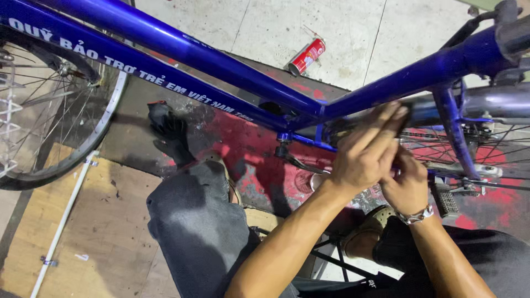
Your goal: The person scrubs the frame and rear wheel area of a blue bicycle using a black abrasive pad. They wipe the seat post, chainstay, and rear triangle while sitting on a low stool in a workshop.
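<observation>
A blue bicycle frame crosses the view, and both my hands work at its rear part, just behind the crank. My left hand lies on top, its fingers stretched over the edge of a dark chain cover and gripping it. Under it is my right hand, a metal bracelet on its wrist, curled close to the chain stay. The left hand hides what the right-hand fingers hold.
The front wheel stands at the left over a wooden board with a white pipe. A black glove lies on the red-stained floor. A red spray can lies beyond the frame. A pedal hangs by my right wrist.
</observation>
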